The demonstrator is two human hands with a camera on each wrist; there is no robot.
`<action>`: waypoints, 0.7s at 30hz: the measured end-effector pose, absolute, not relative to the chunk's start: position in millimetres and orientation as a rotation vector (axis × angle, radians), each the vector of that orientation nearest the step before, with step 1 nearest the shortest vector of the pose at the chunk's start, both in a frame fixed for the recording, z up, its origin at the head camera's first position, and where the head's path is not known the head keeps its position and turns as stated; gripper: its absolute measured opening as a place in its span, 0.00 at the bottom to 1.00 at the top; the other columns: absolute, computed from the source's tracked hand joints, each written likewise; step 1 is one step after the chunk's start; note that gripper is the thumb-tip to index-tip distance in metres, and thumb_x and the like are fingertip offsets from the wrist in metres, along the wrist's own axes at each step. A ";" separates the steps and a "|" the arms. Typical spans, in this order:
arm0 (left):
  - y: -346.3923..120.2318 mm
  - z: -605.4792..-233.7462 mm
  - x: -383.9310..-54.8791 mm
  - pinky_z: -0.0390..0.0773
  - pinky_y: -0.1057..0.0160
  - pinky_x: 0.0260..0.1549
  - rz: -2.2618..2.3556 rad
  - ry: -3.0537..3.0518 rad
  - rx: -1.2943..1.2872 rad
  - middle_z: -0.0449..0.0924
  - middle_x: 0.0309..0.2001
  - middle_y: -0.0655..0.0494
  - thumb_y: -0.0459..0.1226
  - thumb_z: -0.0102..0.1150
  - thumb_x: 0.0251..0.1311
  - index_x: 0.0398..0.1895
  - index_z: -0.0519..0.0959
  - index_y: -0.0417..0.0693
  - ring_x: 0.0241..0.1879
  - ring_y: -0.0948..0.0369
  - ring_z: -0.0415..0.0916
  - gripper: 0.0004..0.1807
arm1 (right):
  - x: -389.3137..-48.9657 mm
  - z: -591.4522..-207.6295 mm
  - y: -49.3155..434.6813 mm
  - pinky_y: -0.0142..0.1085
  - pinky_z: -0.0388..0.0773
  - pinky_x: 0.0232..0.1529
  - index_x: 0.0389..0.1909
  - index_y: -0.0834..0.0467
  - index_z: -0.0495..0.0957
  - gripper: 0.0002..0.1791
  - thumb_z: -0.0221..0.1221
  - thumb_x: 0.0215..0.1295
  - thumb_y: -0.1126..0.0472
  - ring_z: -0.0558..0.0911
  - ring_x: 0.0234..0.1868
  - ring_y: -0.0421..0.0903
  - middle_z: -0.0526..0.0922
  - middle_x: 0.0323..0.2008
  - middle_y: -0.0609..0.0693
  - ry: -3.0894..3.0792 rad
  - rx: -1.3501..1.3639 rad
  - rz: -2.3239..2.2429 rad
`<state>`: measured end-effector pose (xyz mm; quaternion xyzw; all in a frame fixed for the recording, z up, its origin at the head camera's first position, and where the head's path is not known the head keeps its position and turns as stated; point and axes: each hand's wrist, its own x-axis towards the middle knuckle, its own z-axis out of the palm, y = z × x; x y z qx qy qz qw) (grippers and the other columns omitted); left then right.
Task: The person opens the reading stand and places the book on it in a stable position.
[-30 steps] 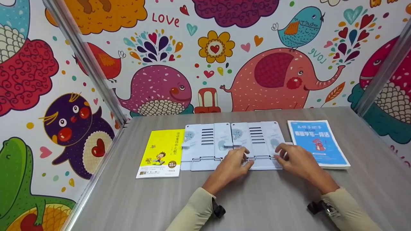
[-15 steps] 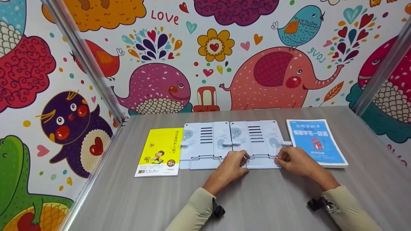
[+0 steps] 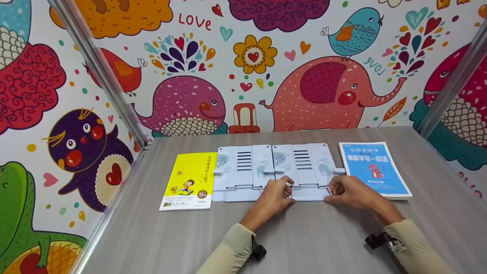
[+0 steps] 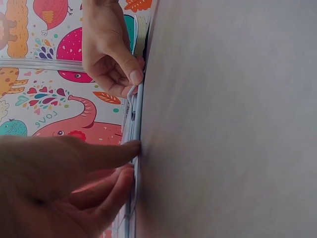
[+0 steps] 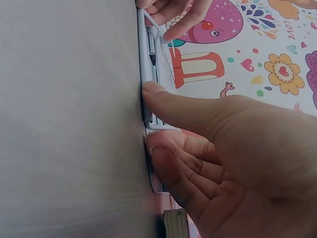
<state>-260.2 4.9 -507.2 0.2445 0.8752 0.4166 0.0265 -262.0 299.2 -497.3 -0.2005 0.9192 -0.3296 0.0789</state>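
Note:
Two pale blue-white folding book stands lie flat side by side in the head view. The left stand (image 3: 228,179) is untouched. At the front corners of the right stand (image 3: 302,196), both hands are at work. My left hand (image 3: 272,198) pinches its near-left corner, thumb on the front edge and fingertips by the wire page holder (image 3: 312,186). On the near-right corner, my right hand (image 3: 350,192) has its thumb along the front edge and its fingers curled behind. In the right wrist view the right thumb (image 5: 178,109) touches that edge. The palms hide part of the corners.
A yellow book (image 3: 190,175) lies left of the stands, close to the left one. To the right is a thicker blue book (image 3: 395,171), near the right hand. All rest on a grey wood-grain table (image 3: 315,243), with patterned wall panels behind and at the sides.
Both hands have closed their fingers in at the right stand's front corners. The right thumb has moved down onto the front edge. The stands and books stay in place.

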 end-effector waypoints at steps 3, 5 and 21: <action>3.9 -506.6 -260.7 0.81 0.74 0.38 1.333 2.667 0.714 0.89 0.37 0.49 0.24 0.80 0.54 0.57 0.81 0.35 0.35 0.64 0.83 0.27 | -262.5 -496.4 300.0 0.28 0.73 0.31 0.36 0.59 0.80 0.19 0.79 0.61 0.52 0.77 0.29 0.40 0.80 0.29 0.46 2.741 -0.626 -0.994; 3.3 -506.0 -261.0 0.81 0.74 0.37 1.361 2.640 0.687 0.89 0.37 0.49 0.24 0.80 0.54 0.56 0.81 0.34 0.34 0.66 0.81 0.26 | -262.8 -495.5 300.4 0.28 0.73 0.31 0.37 0.58 0.80 0.18 0.79 0.62 0.53 0.77 0.30 0.40 0.80 0.29 0.46 2.732 -0.638 -0.999; 2.2 -507.8 -261.7 0.75 0.73 0.32 1.272 2.663 0.770 0.83 0.32 0.54 0.26 0.77 0.59 0.38 0.81 0.42 0.30 0.71 0.74 0.12 | -264.7 -499.6 304.6 0.30 0.75 0.31 0.35 0.56 0.78 0.16 0.78 0.62 0.56 0.78 0.29 0.38 0.80 0.27 0.44 2.707 -0.764 -1.021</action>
